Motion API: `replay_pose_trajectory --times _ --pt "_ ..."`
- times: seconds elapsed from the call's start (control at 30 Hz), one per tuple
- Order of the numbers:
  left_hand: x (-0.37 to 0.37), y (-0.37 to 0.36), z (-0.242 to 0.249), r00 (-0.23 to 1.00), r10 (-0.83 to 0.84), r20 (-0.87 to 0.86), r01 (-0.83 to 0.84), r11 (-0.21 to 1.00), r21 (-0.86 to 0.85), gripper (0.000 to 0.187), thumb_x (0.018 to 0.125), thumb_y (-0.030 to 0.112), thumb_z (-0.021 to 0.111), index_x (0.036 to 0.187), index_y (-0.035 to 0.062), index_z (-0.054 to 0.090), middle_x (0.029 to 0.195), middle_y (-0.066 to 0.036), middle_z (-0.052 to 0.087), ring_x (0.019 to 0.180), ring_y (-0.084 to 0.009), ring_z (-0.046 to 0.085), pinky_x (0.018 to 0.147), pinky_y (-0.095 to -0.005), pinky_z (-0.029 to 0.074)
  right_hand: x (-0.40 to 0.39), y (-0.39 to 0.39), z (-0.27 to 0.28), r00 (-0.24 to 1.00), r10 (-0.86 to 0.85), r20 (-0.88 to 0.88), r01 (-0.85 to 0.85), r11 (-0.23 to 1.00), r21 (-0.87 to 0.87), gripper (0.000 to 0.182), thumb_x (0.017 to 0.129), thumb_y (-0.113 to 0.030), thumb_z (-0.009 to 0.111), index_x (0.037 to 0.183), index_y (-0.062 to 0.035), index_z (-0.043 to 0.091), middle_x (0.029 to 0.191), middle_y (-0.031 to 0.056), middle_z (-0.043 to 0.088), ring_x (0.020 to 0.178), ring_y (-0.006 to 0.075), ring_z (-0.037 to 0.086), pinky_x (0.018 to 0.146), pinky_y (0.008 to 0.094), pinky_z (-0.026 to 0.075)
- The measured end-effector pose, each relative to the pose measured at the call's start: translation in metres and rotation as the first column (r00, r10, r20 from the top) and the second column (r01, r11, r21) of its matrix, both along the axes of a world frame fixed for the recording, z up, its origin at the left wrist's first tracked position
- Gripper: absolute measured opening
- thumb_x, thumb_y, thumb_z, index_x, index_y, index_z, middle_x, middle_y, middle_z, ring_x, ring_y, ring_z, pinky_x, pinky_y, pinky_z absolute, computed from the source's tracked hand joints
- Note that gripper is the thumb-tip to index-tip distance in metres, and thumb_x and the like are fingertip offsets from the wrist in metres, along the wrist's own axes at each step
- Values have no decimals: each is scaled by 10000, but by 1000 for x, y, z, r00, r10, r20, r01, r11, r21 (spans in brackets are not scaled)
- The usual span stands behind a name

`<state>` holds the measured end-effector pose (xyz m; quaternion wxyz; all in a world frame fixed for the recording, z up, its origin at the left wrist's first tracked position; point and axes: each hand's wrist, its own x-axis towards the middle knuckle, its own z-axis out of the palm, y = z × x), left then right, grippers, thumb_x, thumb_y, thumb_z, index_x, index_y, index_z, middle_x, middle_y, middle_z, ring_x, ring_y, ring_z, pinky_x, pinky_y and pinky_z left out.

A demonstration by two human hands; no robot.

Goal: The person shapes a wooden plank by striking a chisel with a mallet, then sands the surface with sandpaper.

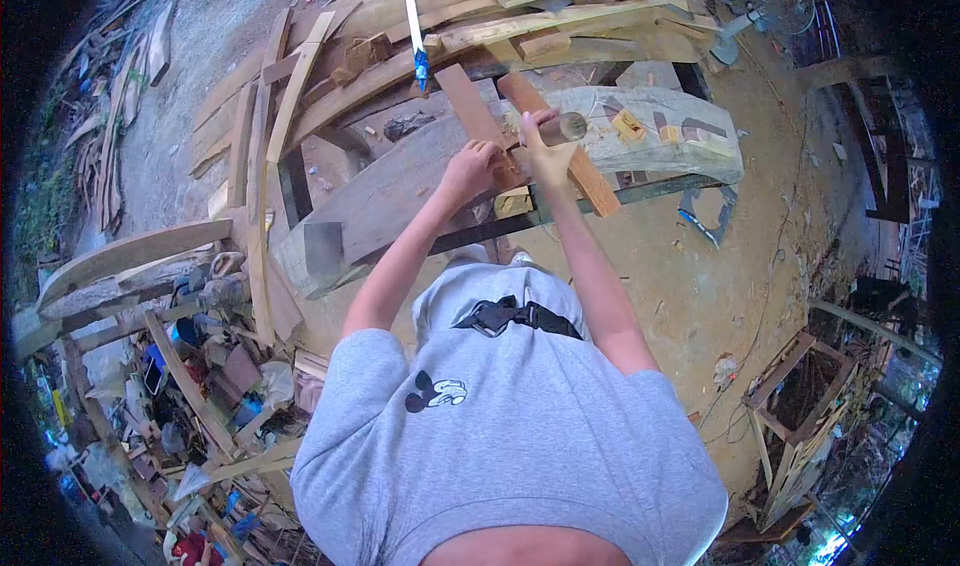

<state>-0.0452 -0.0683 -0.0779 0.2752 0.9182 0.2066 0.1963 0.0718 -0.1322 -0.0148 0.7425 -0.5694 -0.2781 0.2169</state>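
My left hand [474,169] is closed at the reddish-brown board [468,104], its fingers bent over the board's near end. Whatever lies between those fingers is too small to make out. My right hand [546,156] is wrapped round a short round piece of wood [570,127], whose cut end faces right. Behind and below this hand, a second reddish board [596,186] lies slanted across the long grey timber [400,181]. A small yellowish wood block [513,203] sits just below my hands, near the timber's front edge.
Yellow hand planes [628,124] rest on the timber's right part. A blue-handled saw [420,61] lies beyond it, and another blue tool [698,226] is on the ground. Planks [470,31] are stacked behind. A fan [780,1] stands at back right, a wooden frame [800,386] at right.
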Motion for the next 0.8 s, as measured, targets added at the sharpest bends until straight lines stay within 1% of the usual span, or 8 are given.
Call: replay_pose_trajectory --times 0.1,0.2,0.37,0.57,0.63,0.67,0.73,0.8 --pt "-1 -4 -2 1000 0 20 0 1000 7 131 741 111 542 841 30 514 840 -146 568 855 -304 534 723 -372 448 -12 1 8 970 7 -243 0 1000 30 147 816 -28 535 755 -96 419 679 -25 456 585 30 424 502 186 346" --pt "-1 -7 1 999 30 29 -30 1000 5 123 748 113 539 830 26 509 834 -151 565 861 -306 529 725 -373 445 2 -6 -7 993 121 -13 -121 992 25 161 822 -35 526 763 -104 393 691 -29 435 598 23 401 513 180 343" --pt "3 -10 9 996 56 69 -60 997 55 125 761 117 529 835 21 499 808 -168 558 852 -314 527 716 -376 441 -2 -9 -17 990 108 -91 -104 993 48 89 785 -86 582 814 -57 504 754 -23 512 683 30 468 584 187 385" --pt "-11 -2 24 975 208 -79 -223 918 -329 118 757 105 516 850 37 492 788 -187 551 829 -329 521 694 -375 426 -4 -25 -7 984 171 57 -171 985 -3 123 834 -126 524 863 -62 424 744 -12 427 700 50 412 600 209 372" --pt "-21 6 38 836 468 -286 -526 831 -178 153 721 89 537 869 55 522 813 -162 564 865 -313 515 730 -386 412 -2 -28 -9 973 224 -51 -225 974 -23 124 842 -121 510 854 -65 400 747 -6 399 716 55 397 621 213 370" --pt "-22 11 32 833 476 -281 -532 828 -174 153 721 89 537 869 55 522 813 -162 564 865 -313 515 730 -386 412 -1 -27 -19 973 226 -53 -227 974 0 131 852 -110 497 818 -80 374 740 -12 379 699 40 380 618 187 355" --pt "-20 24 20 852 516 -82 -458 813 361 208 699 76 537 901 109 568 940 -119 558 911 -304 507 761 -400 400 1 -26 -23 969 245 -44 -244 969 29 157 862 -100 483 782 -95 348 732 -18 360 682 25 363 614 161 340" --pt "1 24 15 931 366 0 -339 862 377 252 630 114 593 880 84 587 987 -94 542 958 -275 473 814 -398 380 -4 -34 -9 967 215 136 -217 976 -4 126 862 -111 487 805 -99 376 754 -22 384 677 28 376 607 171 354"
